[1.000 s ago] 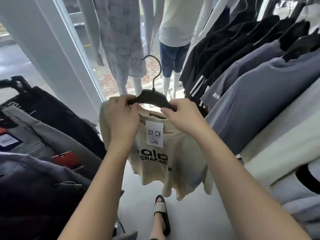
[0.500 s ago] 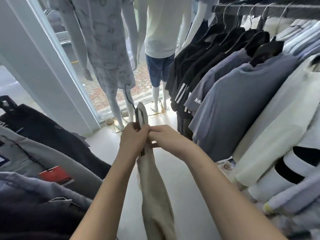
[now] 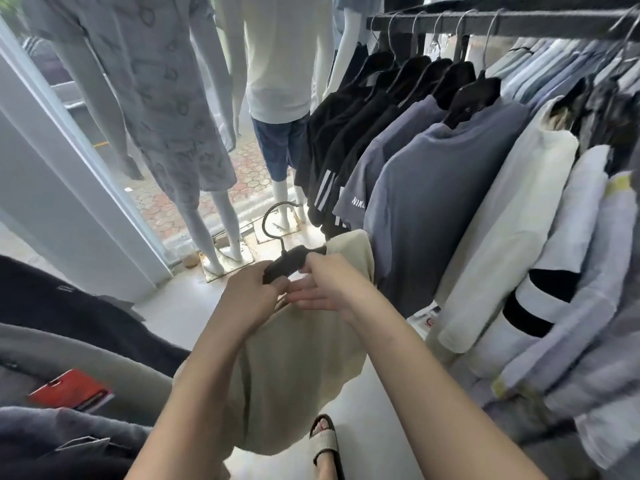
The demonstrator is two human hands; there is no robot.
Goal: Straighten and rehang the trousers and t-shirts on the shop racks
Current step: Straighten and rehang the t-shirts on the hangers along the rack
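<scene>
A cream t-shirt (image 3: 294, 368) hangs on a black hanger (image 3: 291, 261) in front of me, its hook pointing up and left. My left hand (image 3: 249, 292) grips the hanger's left end. My right hand (image 3: 329, 289) rests at the shirt's collar just below the hanger, thumb on the hanger, fingers fairly straight. On the right, a dark rack rail (image 3: 519, 20) carries black, grey-blue (image 3: 433, 209) and white t-shirts on black hangers. Dark and grey trousers (image 3: 69, 327) hang on the left.
Two dressed mannequins (image 3: 166, 109) stand at the glass shopfront ahead, beside a white pillar (image 3: 45, 188). A red tag (image 3: 74, 389) hangs on the left trousers. My sandalled foot (image 3: 325, 445) is on the pale floor between the racks.
The shirt turned from facing me to edge-on, and now shows its plain back, swung toward the right rack. The view tilted up, so the rail is in sight.
</scene>
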